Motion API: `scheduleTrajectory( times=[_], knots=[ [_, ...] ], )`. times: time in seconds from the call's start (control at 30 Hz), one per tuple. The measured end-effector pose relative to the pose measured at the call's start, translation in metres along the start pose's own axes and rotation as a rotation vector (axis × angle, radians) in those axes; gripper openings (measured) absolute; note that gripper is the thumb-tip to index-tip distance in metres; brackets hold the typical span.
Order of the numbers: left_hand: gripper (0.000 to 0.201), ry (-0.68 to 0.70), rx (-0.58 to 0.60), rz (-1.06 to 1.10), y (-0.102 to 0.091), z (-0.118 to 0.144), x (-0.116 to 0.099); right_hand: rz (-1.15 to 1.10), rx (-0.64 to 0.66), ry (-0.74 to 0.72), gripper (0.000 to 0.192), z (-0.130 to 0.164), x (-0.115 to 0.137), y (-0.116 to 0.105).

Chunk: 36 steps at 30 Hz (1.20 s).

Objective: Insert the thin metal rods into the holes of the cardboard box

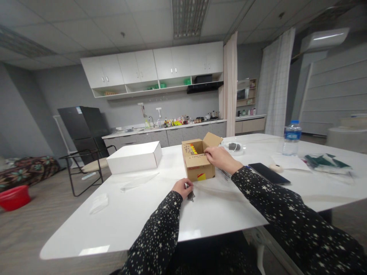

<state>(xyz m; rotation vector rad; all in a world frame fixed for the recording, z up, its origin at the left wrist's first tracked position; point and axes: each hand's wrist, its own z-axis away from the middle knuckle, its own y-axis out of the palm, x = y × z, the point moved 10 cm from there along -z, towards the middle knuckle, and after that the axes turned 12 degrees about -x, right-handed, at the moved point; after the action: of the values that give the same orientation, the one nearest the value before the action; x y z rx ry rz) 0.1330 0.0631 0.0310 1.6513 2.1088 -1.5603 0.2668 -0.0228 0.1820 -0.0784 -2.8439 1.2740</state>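
A small brown cardboard box [200,175] stands on the white table with its top flaps raised. My right hand [220,157] is closed on the rim at its right side, fingertips at the top edge. In front of the box, my left hand [182,187] lies low on the table, its fingers curled around a bunch of thin dark metal pieces [190,196], like nails or screws. More thin metal pieces [225,175] lie right of the box, below my right wrist. Dark contents are hard to make out inside the box.
A white box [134,157] stands to the left, near crumpled clear plastic [99,203]. Behind my right hand is a clear round dish [235,148]. A black tablet-like slab [268,173], a water bottle [292,138] and a green-white packet [328,163] lie rightward.
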Motion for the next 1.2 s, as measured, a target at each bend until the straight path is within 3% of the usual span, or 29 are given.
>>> scheduleTrajectory(
  times=[0.53,1.2],
  knots=[
    [0.010,-0.009,0.008,-0.004,0.001,0.001,0.001,-0.015,-0.010,-0.059,0.026,-0.003,0.006,0.000],
    [0.009,0.012,0.004,-0.003,0.001,-0.003,-0.001,0.143,0.033,-0.503,0.011,-0.016,0.052,0.010]
  ],
)
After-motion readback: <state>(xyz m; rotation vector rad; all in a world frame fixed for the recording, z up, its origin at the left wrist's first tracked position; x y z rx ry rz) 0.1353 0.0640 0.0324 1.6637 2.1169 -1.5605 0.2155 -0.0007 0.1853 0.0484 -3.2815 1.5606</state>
